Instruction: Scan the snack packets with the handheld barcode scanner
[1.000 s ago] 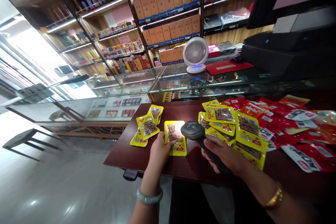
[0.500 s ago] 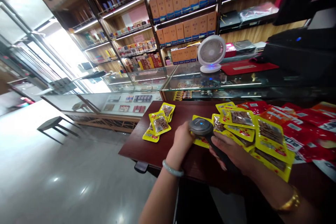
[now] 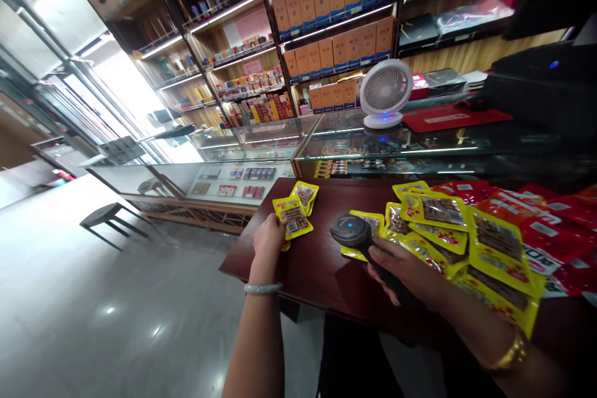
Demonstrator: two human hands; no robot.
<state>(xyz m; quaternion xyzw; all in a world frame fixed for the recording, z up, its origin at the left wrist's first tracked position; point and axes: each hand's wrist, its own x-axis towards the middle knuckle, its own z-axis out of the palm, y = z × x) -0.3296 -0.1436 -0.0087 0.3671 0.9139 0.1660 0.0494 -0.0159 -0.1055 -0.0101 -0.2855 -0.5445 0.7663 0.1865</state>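
A dark handheld barcode scanner (image 3: 351, 231) with a blue light is gripped in my right hand (image 3: 403, 264), its head over a yellow snack packet (image 3: 357, 253) that it partly hides. On the left of the brown table, my left hand (image 3: 269, 237) is closed at the near edge of a small pile, its fingertips pinching a yellow snack packet (image 3: 295, 219) with brown strips behind a clear window. Another yellow packet (image 3: 305, 194) lies just behind. My left hand covers the lowest packet almost entirely. Right of the scanner spreads a heap of similar yellow packets (image 3: 438, 210).
Red packets (image 3: 550, 230) overlap at the table's right end. Behind the brown table (image 3: 321, 261) runs a glass display counter (image 3: 326, 143) carrying a white fan (image 3: 386, 94) and a red mat (image 3: 452, 117). A dark stool (image 3: 100, 214) stands on the floor at left.
My left hand has moved left, from beside the scanner to the small pile of yellow packets. My right hand still holds the scanner in about the same place. The view has shifted slightly.
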